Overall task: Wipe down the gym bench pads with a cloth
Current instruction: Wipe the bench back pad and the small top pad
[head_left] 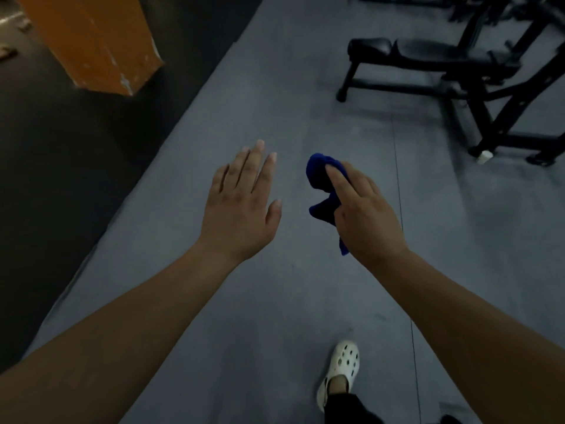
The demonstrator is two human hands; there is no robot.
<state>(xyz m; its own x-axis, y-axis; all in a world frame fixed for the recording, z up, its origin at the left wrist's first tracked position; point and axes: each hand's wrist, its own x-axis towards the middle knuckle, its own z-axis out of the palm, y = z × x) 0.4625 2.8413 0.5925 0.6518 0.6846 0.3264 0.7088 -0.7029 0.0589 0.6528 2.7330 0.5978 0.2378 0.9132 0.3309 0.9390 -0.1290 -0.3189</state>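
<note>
overhead, right hand [367, 215] grips blue cloth [321, 182]; left hand [241, 203] spread flat, bench [428, 56] well apart.

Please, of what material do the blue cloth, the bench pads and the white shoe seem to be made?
Blue cloth: probably soft matte fabric, perhaps microfibre; it bunches and folds in the right hand.
Bench pads: likely black vinyl or leather-like cover; smooth, faint sheen, rounded edges.
White shoe: seemingly moulded foam or rubber; one piece with round holes.
</note>
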